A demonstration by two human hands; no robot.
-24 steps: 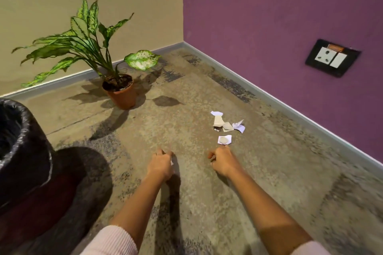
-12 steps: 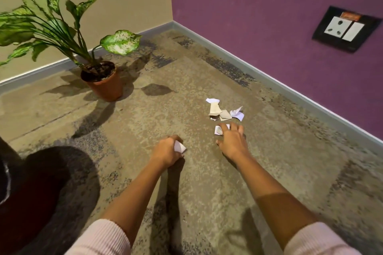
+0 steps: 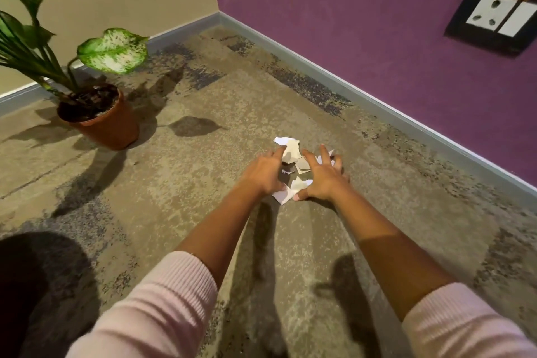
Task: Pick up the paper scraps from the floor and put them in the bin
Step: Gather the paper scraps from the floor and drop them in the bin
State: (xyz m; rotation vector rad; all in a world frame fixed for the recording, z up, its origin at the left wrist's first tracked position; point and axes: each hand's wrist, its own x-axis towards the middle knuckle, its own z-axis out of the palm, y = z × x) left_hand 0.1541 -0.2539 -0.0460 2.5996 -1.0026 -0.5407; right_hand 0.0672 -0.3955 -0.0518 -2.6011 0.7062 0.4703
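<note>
Fingers [image 3: 325, 155] curled a second ago now spread flat around the scraps [image 3: 292, 151], left hand [image 3: 263, 173] and right hand [image 3: 324, 183] closing in, probably for one scoop.

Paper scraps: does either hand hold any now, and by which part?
Nothing is plainly held. The left hand and right hand rest on the paper scraps with fingers spread, pressing the pile onto the carpet; none looks pinched.

White paper scraps [image 3: 291, 149]; purple wall [image 3: 363, 23]; mottled grey-brown carpet [image 3: 180, 183].
</note>
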